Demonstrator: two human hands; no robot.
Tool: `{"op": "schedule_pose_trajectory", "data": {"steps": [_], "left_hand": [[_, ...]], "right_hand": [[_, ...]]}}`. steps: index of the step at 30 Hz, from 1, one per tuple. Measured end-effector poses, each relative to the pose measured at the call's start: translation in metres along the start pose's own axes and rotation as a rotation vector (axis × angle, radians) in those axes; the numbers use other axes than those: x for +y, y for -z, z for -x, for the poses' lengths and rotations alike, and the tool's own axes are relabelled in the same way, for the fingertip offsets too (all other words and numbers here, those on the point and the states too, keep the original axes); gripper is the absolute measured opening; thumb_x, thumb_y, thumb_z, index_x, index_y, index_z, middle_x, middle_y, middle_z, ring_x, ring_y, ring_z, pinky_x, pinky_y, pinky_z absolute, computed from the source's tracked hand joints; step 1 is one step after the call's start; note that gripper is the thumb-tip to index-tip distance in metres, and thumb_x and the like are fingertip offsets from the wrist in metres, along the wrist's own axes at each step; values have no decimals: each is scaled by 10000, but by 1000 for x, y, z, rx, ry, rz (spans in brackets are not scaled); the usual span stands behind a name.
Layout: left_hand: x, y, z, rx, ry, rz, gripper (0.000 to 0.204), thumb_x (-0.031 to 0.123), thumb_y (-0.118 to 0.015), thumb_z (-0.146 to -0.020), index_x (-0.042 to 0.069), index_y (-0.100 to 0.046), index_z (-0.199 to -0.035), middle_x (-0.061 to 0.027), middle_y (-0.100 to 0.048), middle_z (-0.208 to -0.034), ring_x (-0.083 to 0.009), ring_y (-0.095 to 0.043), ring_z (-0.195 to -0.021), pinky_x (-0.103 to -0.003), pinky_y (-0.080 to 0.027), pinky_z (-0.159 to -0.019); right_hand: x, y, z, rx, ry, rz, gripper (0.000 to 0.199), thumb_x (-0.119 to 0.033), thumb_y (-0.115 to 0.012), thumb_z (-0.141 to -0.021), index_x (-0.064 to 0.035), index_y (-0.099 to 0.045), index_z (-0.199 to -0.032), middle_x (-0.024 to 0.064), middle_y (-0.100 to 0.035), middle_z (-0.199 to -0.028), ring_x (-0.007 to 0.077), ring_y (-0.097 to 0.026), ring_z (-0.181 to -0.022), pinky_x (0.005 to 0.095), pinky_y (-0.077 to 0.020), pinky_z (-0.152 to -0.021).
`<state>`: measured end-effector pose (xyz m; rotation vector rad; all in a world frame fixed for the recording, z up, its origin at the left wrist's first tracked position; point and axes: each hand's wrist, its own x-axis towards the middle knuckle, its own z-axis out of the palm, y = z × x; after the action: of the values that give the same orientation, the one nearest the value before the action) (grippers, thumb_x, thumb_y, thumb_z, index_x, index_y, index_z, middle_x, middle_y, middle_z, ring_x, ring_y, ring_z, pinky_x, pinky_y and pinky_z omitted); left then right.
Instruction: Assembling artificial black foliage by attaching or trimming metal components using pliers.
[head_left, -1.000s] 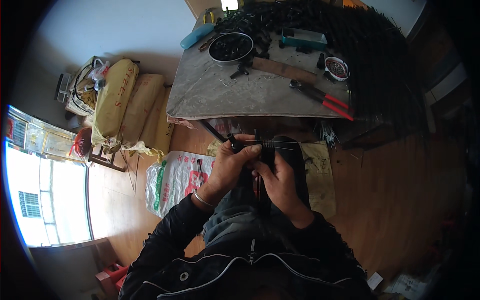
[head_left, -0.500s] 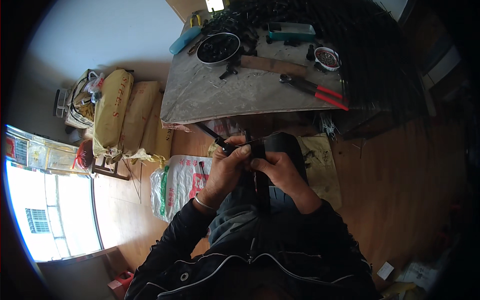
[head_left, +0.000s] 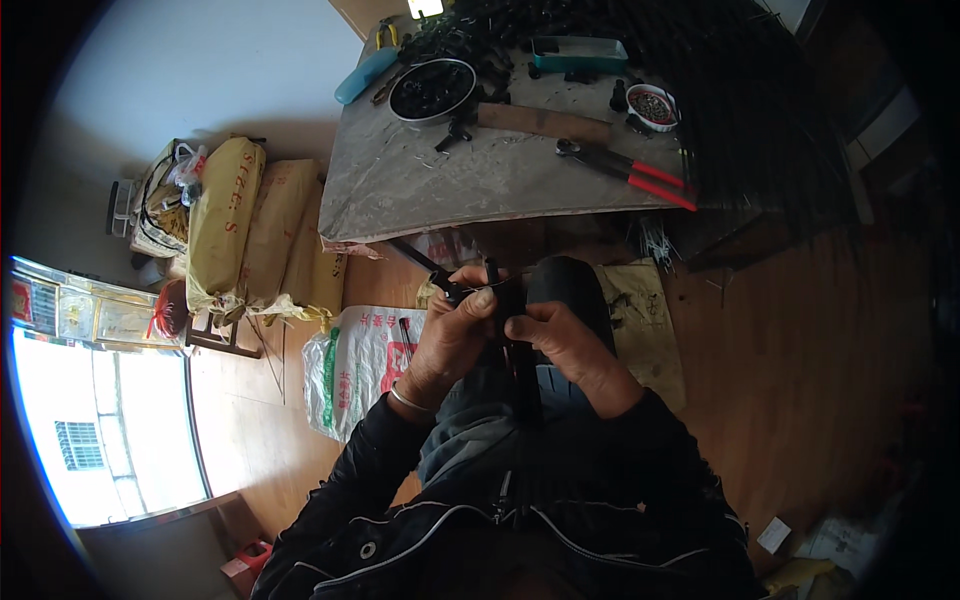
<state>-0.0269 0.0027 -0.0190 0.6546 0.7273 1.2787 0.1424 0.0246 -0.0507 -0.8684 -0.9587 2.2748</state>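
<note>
Over my lap, my left hand (head_left: 460, 325) pinches a slim black rod-like part (head_left: 436, 280), its thumb on top and fingers curled beneath. One end of that part sticks out to the upper left. A short black upright piece (head_left: 491, 270) rises beside the fingertips, and a thin wire-like strand (head_left: 512, 278) seems to cross there. Close by on the right, my right hand (head_left: 565, 350) has its thumb pressed toward curled fingers, against a dark piece between the hands. That piece blends into the dark clothing, so its shape and the right fingertips are hard to make out.
Ahead stands a grey-topped table (head_left: 400, 185) with red-handled cutters (head_left: 625, 173), a wooden strip (head_left: 545, 121), a bowl of black parts (head_left: 432, 90), a teal tray (head_left: 578, 55) and a small dish (head_left: 652, 106). Yellow sacks (head_left: 225, 225) lean at left; a white sack (head_left: 365, 365) lies on the floor.
My right hand has shifted slightly, its thumb now a little apart from the left thumb. The left hand keeps its pinch. The view has tilted a little.
</note>
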Motion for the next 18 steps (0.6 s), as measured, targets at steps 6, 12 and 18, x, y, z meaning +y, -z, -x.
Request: {"op": "schedule_pose_trajectory", "data": {"steps": [6,12,18], "left_hand": [[2,-16,12,1,-10,-15,281,197,-674,-897,83,-576,-1134,12,-608,-895,-55,-541,-709,-203,-452,-644],[1,-21,13,133,44,19,277,223,-674,-900,77,-576,-1115,3,-608,-907,-66,-550,-738,-213,-459,-641],[6,-24,13,128,34,25,246,214,-665,-908,68,-567,-1081,8,-601,-863,-59,-543,-709,-209,-453,-628]], "right_hand": [[2,-4,9,-12,62,82,417,-357,-743,-831,29,-665,-968,38,-663,-875,94,-616,-807,240,-479,-756],[5,-9,11,94,121,134,354,-290,-724,-858,33,-676,-996,50,-680,-906,96,-615,-850,241,-473,-793],[4,-11,13,105,117,174,328,-264,-712,-869,33,-674,-1004,66,-685,-928,102,-617,-856,244,-475,-800]]}}
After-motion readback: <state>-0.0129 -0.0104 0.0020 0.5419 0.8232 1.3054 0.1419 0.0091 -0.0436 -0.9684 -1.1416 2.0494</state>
